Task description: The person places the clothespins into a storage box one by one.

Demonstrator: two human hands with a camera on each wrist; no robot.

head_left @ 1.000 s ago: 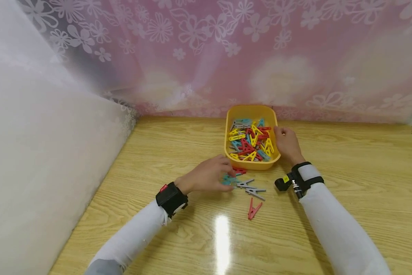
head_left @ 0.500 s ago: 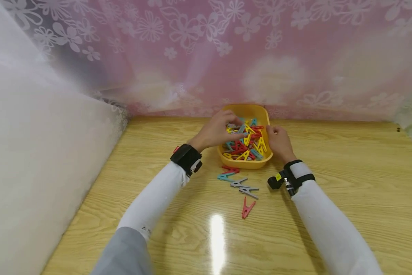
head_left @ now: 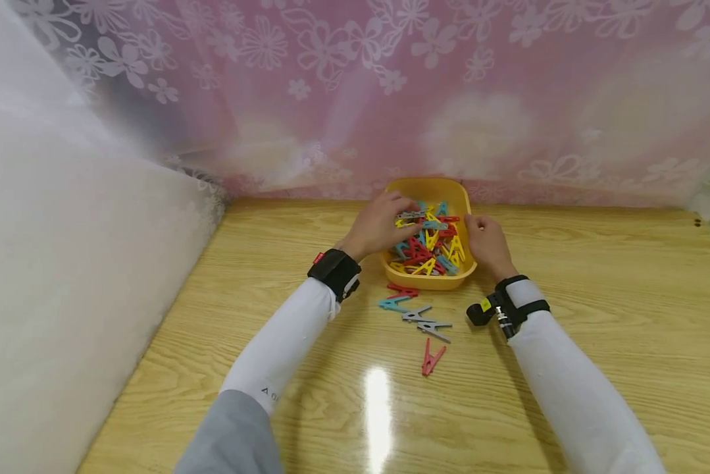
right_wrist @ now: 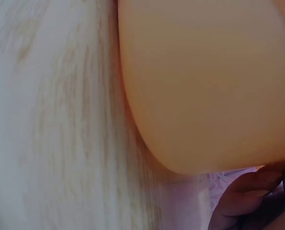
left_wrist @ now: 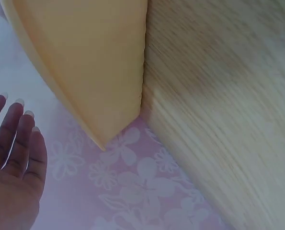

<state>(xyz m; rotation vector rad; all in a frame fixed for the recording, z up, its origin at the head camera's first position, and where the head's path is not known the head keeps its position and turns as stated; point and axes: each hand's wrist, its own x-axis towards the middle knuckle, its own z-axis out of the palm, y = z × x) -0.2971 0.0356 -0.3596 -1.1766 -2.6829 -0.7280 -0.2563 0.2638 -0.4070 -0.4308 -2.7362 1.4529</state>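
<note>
A yellow plastic basket (head_left: 426,283) stands at the back of the table, holding a pile of red, yellow, blue and grey clothespins (head_left: 431,243). Over its left side hovers my left hand (head_left: 378,224), thumb and fingers spread apart above the pile. A light blue clothespin (head_left: 434,225) lies on the pile just beyond the thumb tip. In the left wrist view, the left fingers (left_wrist: 22,139) are parted and fairly straight beside the basket wall (left_wrist: 94,62). My right hand (head_left: 488,247) grips the basket's right rim with curled fingers.
In front of the basket several clothespins lie on the wooden table (head_left: 307,408): a red one (head_left: 402,290), a teal one (head_left: 395,303), two grey ones (head_left: 416,315) and a nearer red one (head_left: 431,359). A pink flowered curtain (head_left: 331,131) hangs right behind the basket.
My left hand has moved from the loose clothespins on the table up over the basket. A light blue clothespin near its fingertips now rests on the pile. The right hand stays at the rim.
</note>
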